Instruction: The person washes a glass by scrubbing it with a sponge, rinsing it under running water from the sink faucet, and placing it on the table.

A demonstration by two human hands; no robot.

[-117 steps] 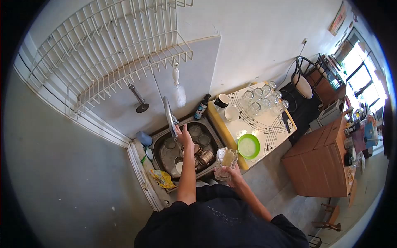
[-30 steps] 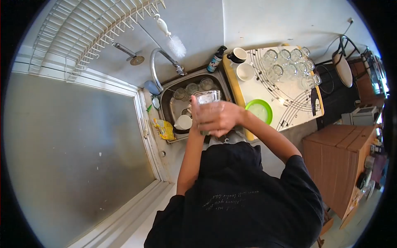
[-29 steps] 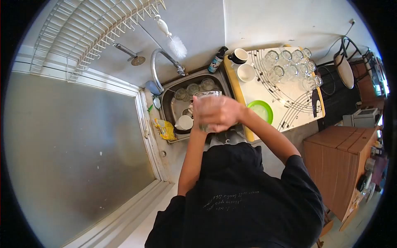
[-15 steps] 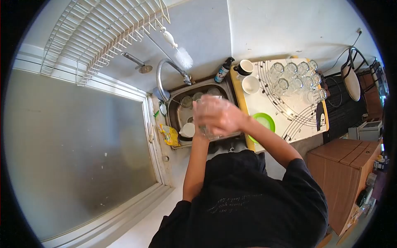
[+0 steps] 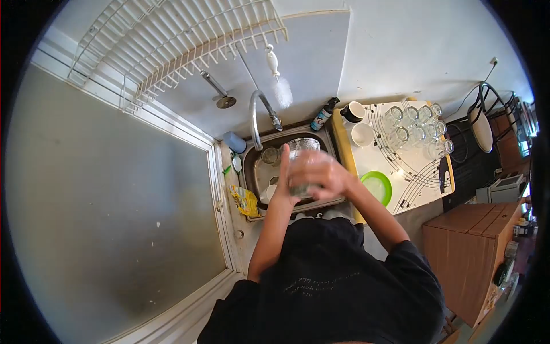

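Over the sink [image 5: 249,176], both of my hands are together around a clear drinking glass [image 5: 299,189], mostly hidden by fingers and smeared by motion. My left hand [image 5: 286,182] supports it from the left, one digit pointing up. Across its top and far side curls my right hand [image 5: 321,174], blurred; whether a sponge is under it I cannot tell. In the basin behind them are a glass [image 5: 270,155], a white cup [image 5: 268,194] partly covered by my left wrist, and a shiny silvery patch [image 5: 305,143] I cannot make out.
A curved faucet [image 5: 254,120] rises behind the basin, near a dark pump bottle [image 5: 324,113]. To the right, a table [image 5: 424,186] bears several upturned glasses [image 5: 411,133], a white cup [image 5: 362,135], a black mug [image 5: 353,112] and a green plate [image 5: 390,195]. A yellow packet [image 5: 245,202] lies left.
The view has tilted, so the sink and table sit lower and further right. My hands stay together on the glass above the sink, the right one shifted slightly over it.
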